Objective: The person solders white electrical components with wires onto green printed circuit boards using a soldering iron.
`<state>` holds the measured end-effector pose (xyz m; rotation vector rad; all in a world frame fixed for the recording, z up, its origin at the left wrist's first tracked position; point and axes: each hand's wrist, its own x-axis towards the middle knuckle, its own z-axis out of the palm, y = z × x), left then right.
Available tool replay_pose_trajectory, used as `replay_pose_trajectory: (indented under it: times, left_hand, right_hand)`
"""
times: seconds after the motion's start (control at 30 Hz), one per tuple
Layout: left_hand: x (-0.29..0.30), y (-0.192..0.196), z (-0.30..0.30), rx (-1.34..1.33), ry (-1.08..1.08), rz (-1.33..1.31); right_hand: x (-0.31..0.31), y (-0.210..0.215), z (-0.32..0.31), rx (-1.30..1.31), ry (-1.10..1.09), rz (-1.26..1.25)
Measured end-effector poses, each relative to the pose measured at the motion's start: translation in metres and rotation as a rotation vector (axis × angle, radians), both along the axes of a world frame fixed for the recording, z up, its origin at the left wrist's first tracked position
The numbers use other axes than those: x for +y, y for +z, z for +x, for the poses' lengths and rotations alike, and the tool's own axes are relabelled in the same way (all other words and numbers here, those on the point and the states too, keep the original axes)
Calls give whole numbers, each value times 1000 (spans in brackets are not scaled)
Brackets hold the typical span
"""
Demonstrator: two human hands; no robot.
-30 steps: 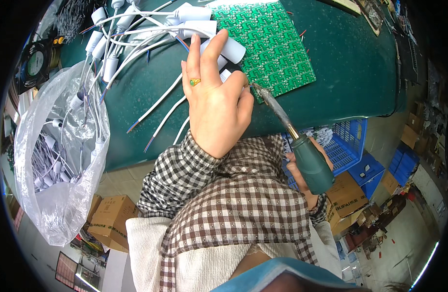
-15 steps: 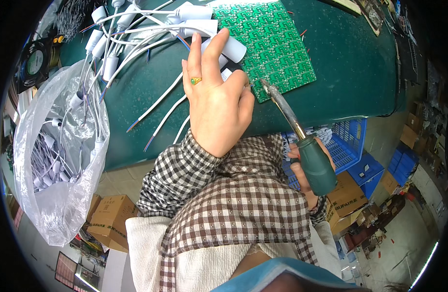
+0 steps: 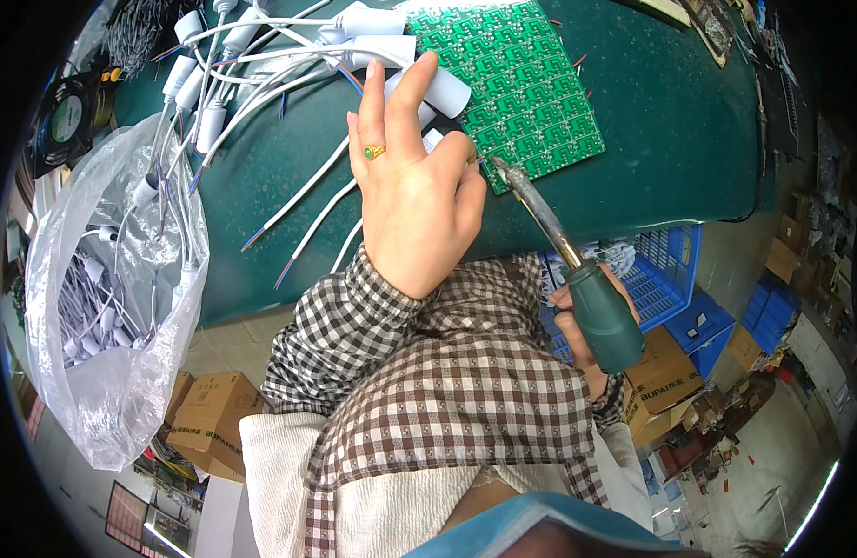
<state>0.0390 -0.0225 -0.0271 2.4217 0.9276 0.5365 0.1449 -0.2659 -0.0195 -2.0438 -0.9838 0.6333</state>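
Note:
My left hand (image 3: 414,200), back up and wearing a ring, has thumb and index finger pinched by the near left corner of a green printed circuit board sheet (image 3: 517,84). A thin wire end pokes out of the pinch toward that corner; its other end is hidden. My right hand (image 3: 573,337) is wrapped round the green handle of a soldering iron (image 3: 607,316). The iron's tip lies over the board's corner, close to the wire; whether they touch I cannot tell. White cylindrical sockets (image 3: 447,90) with white cables lie beyond and beside my left hand.
A clear plastic bag (image 3: 107,400) holding several cabled sockets hangs at the table's left edge. A small fan (image 3: 70,116) stands at the far left. Below the green table (image 3: 670,167) at right are a blue crate (image 3: 679,265) and a cardboard box (image 3: 665,372).
The soldering iron's tip has shifted slightly left and nearer to me, toward my left fingertips. My left hand is almost still.

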Motion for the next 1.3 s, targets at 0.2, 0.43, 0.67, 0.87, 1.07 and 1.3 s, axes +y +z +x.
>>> replay_pose_trajectory:
  times: [0.2, 0.43, 0.67, 0.87, 1.07, 1.3]
  left_hand:
    - [0, 1, 1, 3, -6, -6]
    - [0, -1, 0, 4, -4, -18]
    - [0, 0, 0, -1, -7, -32]
    - [0, 0, 0, -1, -6, -28]
    - [0, 0, 0, 5, -7, -29]
    - [1, 0, -1, 3, -10, -33]
  right_hand:
    - [2, 2, -1, 5, -2, -23]
    - [-2, -3, -3, -20, 2, -33]
    - [0, -2, -4, 9, -24, -20]
    - [-2, -2, -4, -12, -23, -26]
    - [-1, 0, -4, -9, -16, -54]
    - [1, 1, -5, -23, -15, -68]
